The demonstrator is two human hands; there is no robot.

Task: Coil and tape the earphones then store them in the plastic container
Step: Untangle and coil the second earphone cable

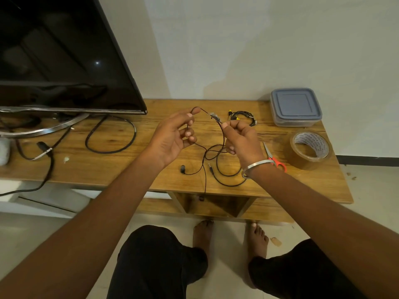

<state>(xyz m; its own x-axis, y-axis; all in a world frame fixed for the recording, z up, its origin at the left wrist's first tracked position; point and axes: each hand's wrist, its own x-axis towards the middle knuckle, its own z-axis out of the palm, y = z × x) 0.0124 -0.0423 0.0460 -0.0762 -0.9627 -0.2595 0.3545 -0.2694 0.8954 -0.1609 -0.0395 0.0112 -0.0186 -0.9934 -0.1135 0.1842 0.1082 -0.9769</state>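
Observation:
Black earphones [218, 156] hang loose between my hands above the wooden table [121, 160]. My left hand [172, 137] pinches a loop of the cable near its top. My right hand [241, 139] pinches the cable just below a small lump of clear tape. One earbud lies on the table, the plug beside it, and another earbud dangles over the front edge. A second, coiled pair of earphones [243, 117] with yellow tips lies behind my right hand. The plastic container [294, 107], lid on, stands at the back right. A roll of brown tape [311, 151] sits near the right edge.
Orange-handled scissors [274, 157] lie between my right wrist and the tape roll. A television [64, 57] on a metal stand fills the left side, with black cables [110, 137] looped on the table beneath it. My legs and bare feet are below the table's front edge.

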